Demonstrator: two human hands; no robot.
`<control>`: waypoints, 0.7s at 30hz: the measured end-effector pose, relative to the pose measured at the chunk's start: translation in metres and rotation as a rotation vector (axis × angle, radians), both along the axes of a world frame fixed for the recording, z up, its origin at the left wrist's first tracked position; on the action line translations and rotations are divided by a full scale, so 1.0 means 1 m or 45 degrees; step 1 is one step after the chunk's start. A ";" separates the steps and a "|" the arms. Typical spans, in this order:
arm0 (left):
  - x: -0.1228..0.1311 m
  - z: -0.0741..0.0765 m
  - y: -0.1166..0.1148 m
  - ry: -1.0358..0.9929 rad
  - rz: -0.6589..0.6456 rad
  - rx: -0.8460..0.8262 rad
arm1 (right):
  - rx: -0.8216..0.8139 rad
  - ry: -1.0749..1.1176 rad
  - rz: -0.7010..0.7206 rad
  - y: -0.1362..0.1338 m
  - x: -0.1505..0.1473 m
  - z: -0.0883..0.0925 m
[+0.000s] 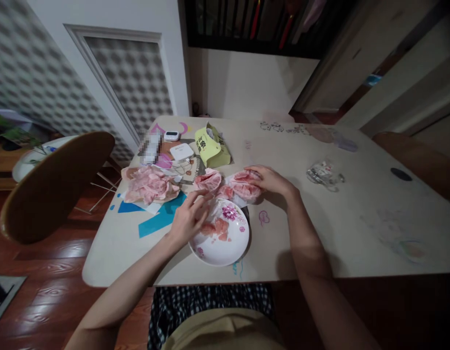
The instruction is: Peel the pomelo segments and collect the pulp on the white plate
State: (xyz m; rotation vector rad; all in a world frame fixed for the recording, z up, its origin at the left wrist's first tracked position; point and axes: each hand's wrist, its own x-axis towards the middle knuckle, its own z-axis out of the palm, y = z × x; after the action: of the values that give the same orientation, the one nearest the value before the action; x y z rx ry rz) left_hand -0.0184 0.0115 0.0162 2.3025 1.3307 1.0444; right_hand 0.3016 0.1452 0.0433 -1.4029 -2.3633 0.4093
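Background inventory

Noted on the pale surface (356,209), far side: creased yellow-green bag (206,148) with dark lettering. Left of bag: flat white box (181,152), rounded corners; just beyond, small white device (171,136) with dark display. Well apart, to right: clear glass mug (324,172). Off at left: brown chair back (57,194), above reddish wood floor (45,296). Behind: grey-patterned wall (31,73).

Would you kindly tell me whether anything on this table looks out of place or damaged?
A purple doodle right of the plate looks odd, seemingly drawn straight onto the tabletop. A crumpled pink heap, perhaps peel, also lies left of the plate rather than on it.
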 end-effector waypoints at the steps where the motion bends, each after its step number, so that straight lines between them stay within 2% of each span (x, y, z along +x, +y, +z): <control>1: 0.000 -0.001 0.000 0.004 -0.010 0.000 | -0.012 -0.001 0.002 0.000 0.000 -0.001; 8: 0.002 0.000 -0.003 0.048 -0.028 0.032 | 0.044 -0.039 0.040 0.002 -0.015 -0.004; 12: 0.002 -0.002 -0.002 0.056 -0.062 0.092 | 0.125 -0.035 0.058 -0.007 -0.017 -0.003; 17: 0.003 -0.001 -0.002 0.026 -0.122 0.166 | 0.289 -0.070 0.026 -0.035 -0.018 -0.002; 21: 0.008 0.004 -0.004 -0.012 -0.139 0.159 | 0.562 -0.108 -0.015 -0.066 -0.017 -0.012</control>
State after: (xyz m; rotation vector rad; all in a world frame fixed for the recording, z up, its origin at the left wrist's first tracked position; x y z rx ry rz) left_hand -0.0105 0.0073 0.0206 2.4266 1.1519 1.1303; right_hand 0.2846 0.0789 0.0311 -1.2398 -2.3190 -0.1738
